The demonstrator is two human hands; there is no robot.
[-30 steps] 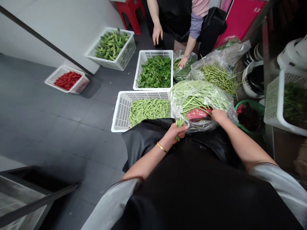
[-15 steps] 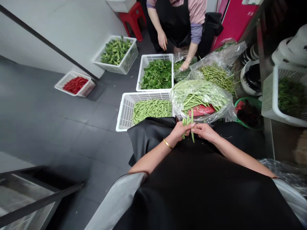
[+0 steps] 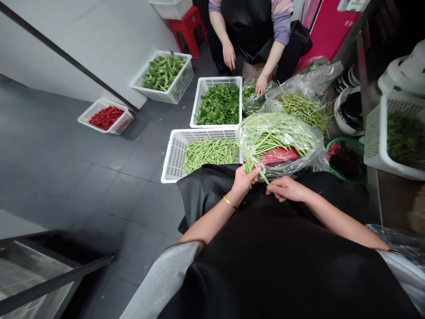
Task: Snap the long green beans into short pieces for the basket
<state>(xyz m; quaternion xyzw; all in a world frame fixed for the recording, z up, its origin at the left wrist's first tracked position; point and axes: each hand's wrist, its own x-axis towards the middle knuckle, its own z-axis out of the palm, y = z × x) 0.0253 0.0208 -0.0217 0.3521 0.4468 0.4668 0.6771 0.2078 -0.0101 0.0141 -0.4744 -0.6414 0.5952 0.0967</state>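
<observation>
In my left hand (image 3: 245, 180), closed above my apron, are several green bean pieces (image 3: 249, 166) and one long green bean (image 3: 264, 178) that slants down to the right. The fingers of my right hand (image 3: 284, 188) pinch the lower end of that long bean. Just ahead lies a clear plastic bag (image 3: 318, 153) full of long green beans (image 3: 275, 137), with something red showing at its opening. Left of the bag, a white basket (image 3: 173, 155) holds many short bean pieces (image 3: 212, 153).
A co-worker's hand (image 3: 261, 84) reaches into greens beyond the bag. Leafy greens fill a white basket (image 3: 195, 104); another basket (image 3: 181, 88) holds green stalks, and a smaller one (image 3: 124, 126) red peppers. At right are a green basin (image 3: 332, 166) and a white crate (image 3: 381, 133).
My hands have moved apart slightly, the right one lower. The long bean has gone from nearly upright to slanting between them. The co-worker's hand has lifted a little.
</observation>
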